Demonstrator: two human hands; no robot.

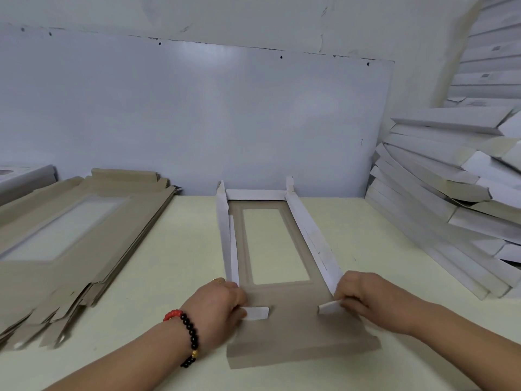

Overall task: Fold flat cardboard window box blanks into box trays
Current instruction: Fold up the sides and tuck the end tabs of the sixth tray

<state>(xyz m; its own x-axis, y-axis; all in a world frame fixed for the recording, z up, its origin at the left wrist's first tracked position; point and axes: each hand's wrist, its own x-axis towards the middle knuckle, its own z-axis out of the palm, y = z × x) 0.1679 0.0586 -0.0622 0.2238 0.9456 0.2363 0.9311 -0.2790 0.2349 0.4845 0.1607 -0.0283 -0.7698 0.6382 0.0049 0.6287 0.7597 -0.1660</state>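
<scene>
A half-folded window box blank [298,328] lies lengthwise on the pale table, brown inside up, with a clear window in its middle. Its two long white side walls and far end wall stand raised. The near end flap lies flat towards me. My left hand [222,306] pinches the small white tab at the near end of the left wall. At the near end of the right wall, my right hand [363,297] pinches the matching white tab. Both tabs are turned inward over the brown base.
A stack of flat brown window blanks [70,244] lies on the table to the left. Finished white box trays [451,198] are piled high at the right. A white wall panel [197,114] closes the back of the table [169,263].
</scene>
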